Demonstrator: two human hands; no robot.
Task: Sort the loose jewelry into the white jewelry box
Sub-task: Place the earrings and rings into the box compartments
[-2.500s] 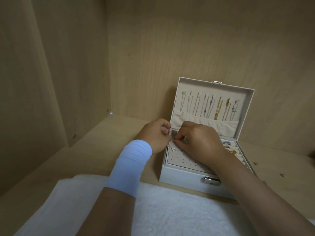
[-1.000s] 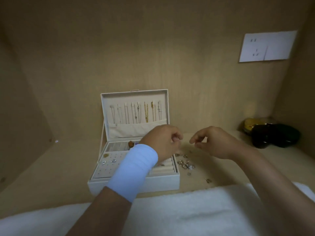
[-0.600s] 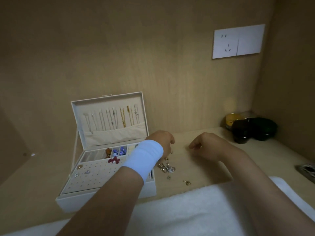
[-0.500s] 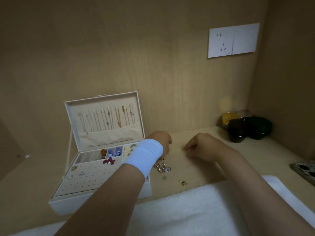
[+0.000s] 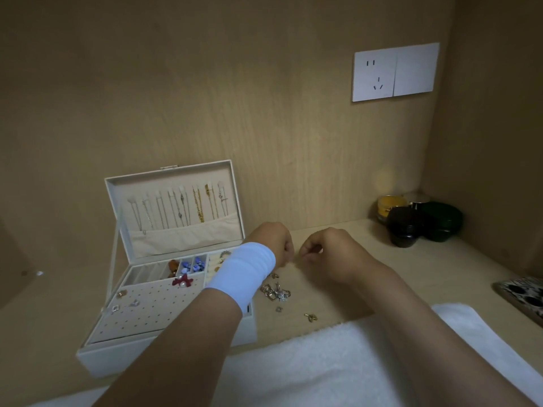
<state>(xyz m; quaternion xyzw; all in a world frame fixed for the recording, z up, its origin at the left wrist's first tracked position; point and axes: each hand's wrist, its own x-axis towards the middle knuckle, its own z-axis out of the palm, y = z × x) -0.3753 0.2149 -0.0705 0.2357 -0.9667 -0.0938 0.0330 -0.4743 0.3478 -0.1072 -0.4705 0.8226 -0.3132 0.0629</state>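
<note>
The white jewelry box (image 5: pixel 117 358) stands open at the left, with necklaces hanging in its lid (image 5: pixel 176 207) and a few earrings on its dotted panel (image 5: pixel 141 312). To the right of the box, a small heap of loose jewelry (image 5: pixel 274 293) lies on the wooden shelf. Two stray pieces (image 5: pixel 311 317) lie nearer me. My left hand (image 5: pixel 271 242), with a white wristband, and my right hand (image 5: pixel 332 254) hover just behind the heap. Their curled fingertips meet and pinch a tiny piece that is barely visible.
Dark jars (image 5: pixel 404 227) and a yellow one (image 5: pixel 388 205) stand in the back right corner. A patterned object (image 5: pixel 523 292) lies at the right edge. A white towel (image 5: pixel 323 362) covers the shelf's front. A wall socket (image 5: pixel 395 71) is up on the back panel.
Both hands left the box's earring panel and moved right to the loose heap. Over the last half second their fingertips came together.
</note>
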